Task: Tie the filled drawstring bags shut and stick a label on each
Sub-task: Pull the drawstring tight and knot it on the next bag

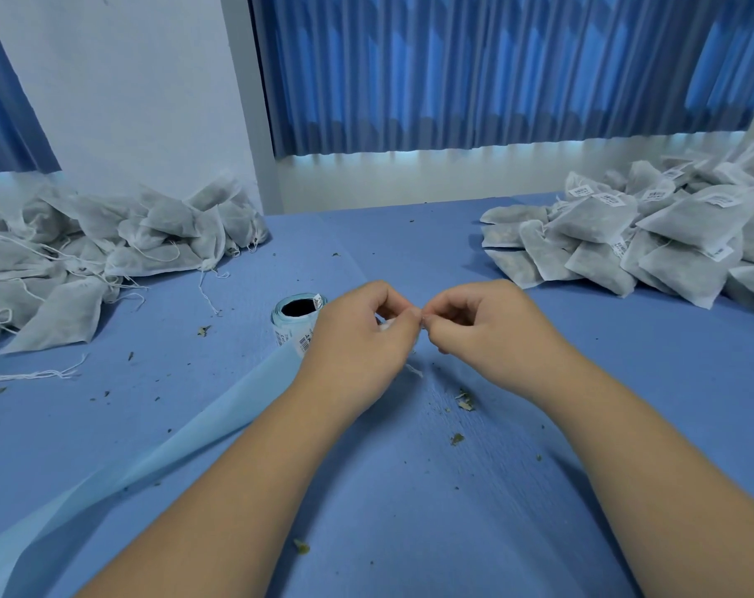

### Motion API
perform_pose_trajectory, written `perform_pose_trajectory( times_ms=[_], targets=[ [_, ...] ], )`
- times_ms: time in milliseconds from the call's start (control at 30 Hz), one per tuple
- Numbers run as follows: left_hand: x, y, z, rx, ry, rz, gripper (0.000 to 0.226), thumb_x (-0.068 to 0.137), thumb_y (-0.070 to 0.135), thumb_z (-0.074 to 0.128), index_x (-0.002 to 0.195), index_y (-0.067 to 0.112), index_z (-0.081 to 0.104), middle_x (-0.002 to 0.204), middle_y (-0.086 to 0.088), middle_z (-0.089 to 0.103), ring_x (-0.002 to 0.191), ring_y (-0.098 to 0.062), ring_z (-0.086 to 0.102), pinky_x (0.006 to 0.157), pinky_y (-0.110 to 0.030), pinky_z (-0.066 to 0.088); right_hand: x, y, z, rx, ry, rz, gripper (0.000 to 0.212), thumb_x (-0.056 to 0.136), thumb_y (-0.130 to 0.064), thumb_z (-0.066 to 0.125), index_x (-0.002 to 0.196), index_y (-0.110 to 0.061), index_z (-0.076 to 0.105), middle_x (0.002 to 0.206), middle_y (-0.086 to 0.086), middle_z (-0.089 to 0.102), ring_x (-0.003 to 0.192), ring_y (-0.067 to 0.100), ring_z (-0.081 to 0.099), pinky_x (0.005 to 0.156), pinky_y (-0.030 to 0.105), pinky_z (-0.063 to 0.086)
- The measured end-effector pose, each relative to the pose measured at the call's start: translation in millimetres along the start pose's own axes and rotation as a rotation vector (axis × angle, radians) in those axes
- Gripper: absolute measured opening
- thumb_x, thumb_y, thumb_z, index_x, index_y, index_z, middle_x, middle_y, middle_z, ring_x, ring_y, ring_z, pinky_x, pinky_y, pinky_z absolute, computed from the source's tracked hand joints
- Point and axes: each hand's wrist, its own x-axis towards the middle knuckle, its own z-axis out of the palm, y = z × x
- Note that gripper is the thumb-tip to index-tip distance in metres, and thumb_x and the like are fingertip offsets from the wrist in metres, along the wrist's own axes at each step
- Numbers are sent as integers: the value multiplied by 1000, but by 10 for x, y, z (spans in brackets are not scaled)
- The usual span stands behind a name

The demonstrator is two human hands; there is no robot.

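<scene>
One blue sheet covers the whole table, and pleated blue curtains hang behind it.

Two heaps of white fabric bags sit at the far corners, well apart. The left heap is of bags with loose drawstrings trailing over the sheet, and grey-green dried matter shows through the cloth. The right heap is of plump bags with the same filling, many with a small white printed label near one end.

A pale blue backing strip runs its long axis from the bottom left corner up to the label roll. The roll stands on end with its hollow core facing up, just left of the hands.

Over the middle of the table, the left hand and right hand meet fingertip to fingertip. Both have curled fingers, with thumb and forefinger pinching a white piece between them. It is mostly hidden, so I cannot tell whether it is string, bag neck or label.

A short white string end shows just below the hands, slanting from upper left to lower right.

Dried crumbs dot the sheet near the right wrist.
</scene>
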Motion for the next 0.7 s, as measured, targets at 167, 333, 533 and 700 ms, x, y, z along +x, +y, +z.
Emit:
perform_pose_trajectory(
  times_ms=[167,333,533,700],
  targets=[
    [-7,40,-33,19,12,3,22,85,21,66,65,29,67,50,22,57,45,1,48,44,-10,35,-3,14,-4,-6,-39,13,19,88,-16,64,70,-19,70,50,-16,55,45,-1,43,47,10,34],
    [-4,71,-46,-50,-39,-94,28,89,22,65,62,30,67,53,17,56,51,-12,49,50,-23,39,-1,11,-33,14,-15,25,20,87,-19,65,69,-22,70,50,-16,55,47,0,43,48,11,34],
    [-12,104,-138,-256,-278,-215,29,97,17,57,70,17,66,67,7,63,53,-9,53,52,-17,45,-25,-21,-47,18,-3,-17,14,85,-12,66,73,-14,73,49,-19,54,48,-2,46,50,7,33],
    [16,77,-181,-457,-360,-271,32,95,12,56,66,17,68,69,2,60,54,-12,50,51,-19,42,-34,-23,-43,19,-23,-28,12,83,-8,66,77,-12,75,53,-17,55,50,-3,46,53,8,34]
  ],
)
